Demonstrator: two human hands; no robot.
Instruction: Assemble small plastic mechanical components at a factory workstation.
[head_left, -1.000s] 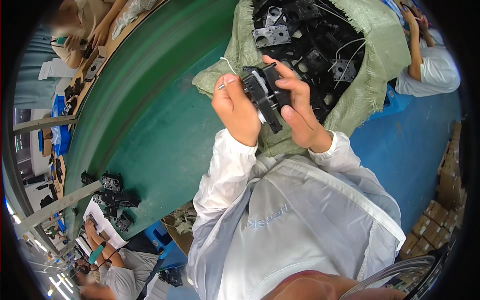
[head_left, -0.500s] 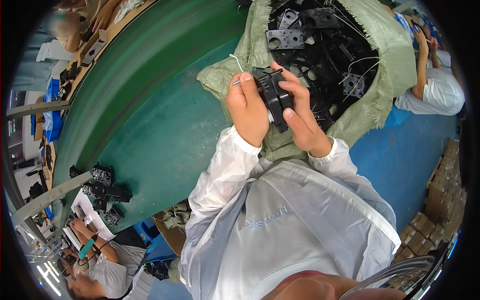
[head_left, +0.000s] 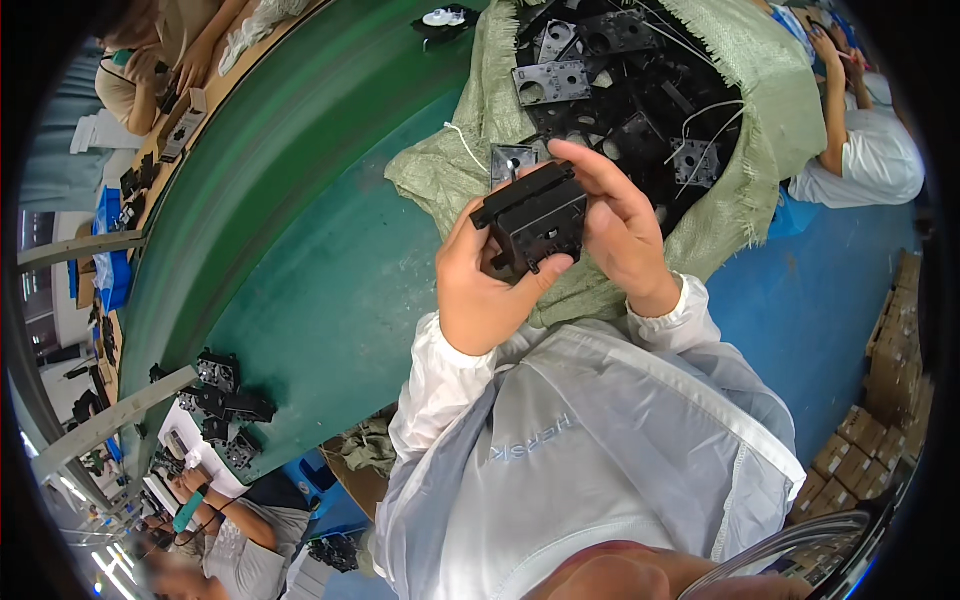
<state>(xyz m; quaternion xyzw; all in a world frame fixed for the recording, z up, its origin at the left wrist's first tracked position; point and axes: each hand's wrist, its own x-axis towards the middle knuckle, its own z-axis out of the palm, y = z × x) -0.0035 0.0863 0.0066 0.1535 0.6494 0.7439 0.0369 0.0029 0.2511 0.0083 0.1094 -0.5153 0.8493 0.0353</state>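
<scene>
Over the near lip of the sack, a black box-shaped plastic housing (head_left: pixel 545 228) with a raised flange along its top is held between both hands. My left hand (head_left: pixel 482 292) grips its left end, the thumb lying along the lower edge. On the other end, my right hand (head_left: pixel 628 238) is closed, index finger at the upper corner and thumb bent beside it; its other fingers are partly hidden. Just beyond, a woven green sack (head_left: pixel 775 110) lies wide open, filled with loose black plastic parts (head_left: pixel 610 100).
A green belt (head_left: pixel 300 150) curves past on the left, bearing a black part with a white piece (head_left: pixel 445 20). Several black housings (head_left: pixel 225 400) cluster at the green table's (head_left: pixel 330 340) left end. Co-workers sit around; cardboard boxes (head_left: pixel 860 440) are stacked at right.
The housing has been turned, its broad side now facing up toward me. My left hand has shifted lower, its thumb along the near edge. A black part with a white piece has appeared on the belt.
</scene>
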